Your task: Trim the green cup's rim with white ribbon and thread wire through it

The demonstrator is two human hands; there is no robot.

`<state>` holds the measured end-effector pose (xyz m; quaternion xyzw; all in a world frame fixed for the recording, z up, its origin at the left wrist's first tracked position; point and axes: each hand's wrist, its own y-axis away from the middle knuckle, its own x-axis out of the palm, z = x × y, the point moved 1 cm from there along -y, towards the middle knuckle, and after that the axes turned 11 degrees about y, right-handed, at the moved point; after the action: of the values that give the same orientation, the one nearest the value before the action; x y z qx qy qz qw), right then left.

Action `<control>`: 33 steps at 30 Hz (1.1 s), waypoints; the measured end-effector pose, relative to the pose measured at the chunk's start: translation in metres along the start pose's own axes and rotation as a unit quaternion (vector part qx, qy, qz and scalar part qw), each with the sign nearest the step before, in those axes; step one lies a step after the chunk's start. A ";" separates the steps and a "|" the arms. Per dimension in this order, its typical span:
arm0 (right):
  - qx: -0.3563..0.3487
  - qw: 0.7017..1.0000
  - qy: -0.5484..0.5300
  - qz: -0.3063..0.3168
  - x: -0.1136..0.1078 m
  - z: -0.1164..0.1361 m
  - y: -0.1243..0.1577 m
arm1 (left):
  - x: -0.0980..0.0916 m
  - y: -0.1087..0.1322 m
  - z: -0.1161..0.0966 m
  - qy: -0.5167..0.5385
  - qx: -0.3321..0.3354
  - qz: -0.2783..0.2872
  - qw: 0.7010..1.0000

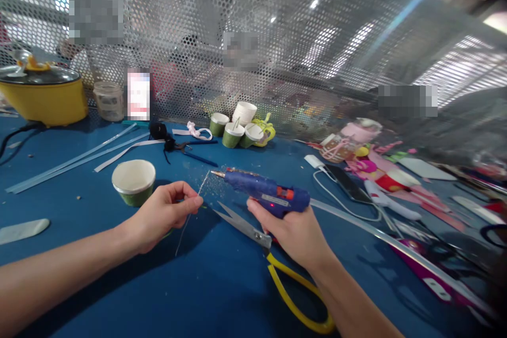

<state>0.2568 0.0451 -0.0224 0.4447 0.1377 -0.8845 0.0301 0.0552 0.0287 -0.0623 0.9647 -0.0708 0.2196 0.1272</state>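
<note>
My left hand (170, 211) pinches a thin whitish strand (203, 184), whose upper end rises close to the glue gun's nozzle; whether they touch I cannot tell. In my right hand (295, 229) is a blue glue gun (261, 187) pointing left, with a small red light lit and a long clear glue stick (368, 228) trailing from its back. Yellow-handled scissors (247, 228) lie partly open on the blue table, beneath and beside my right hand. A green and white cup (133, 182) stands just behind my left hand.
Several small green cups (233, 134) stand by the perforated metal screen (190, 37). Pliers (198, 156), clear sticks (75, 161) and a yellow cooker (47, 97) are at the left and back. A phone (348, 182) with its white cable, a purple power strip (428, 272) and craft pieces crowd the right.
</note>
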 end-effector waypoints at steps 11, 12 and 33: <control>-0.068 0.995 0.067 0.003 0.005 -0.014 -0.002 | 0.000 0.000 0.000 -0.004 -0.002 0.010 1.000; -0.083 0.994 0.071 0.003 0.005 -0.018 -0.002 | 0.000 0.000 0.000 -0.005 -0.001 0.010 1.000; -0.105 0.992 0.068 0.019 0.007 -0.028 -0.003 | 0.000 -0.001 0.000 0.007 -0.002 0.009 1.000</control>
<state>0.2740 0.0558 -0.0431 0.5005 0.2228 -0.8323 0.0839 0.0557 0.0292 -0.0623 0.9621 -0.0790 0.2277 0.1272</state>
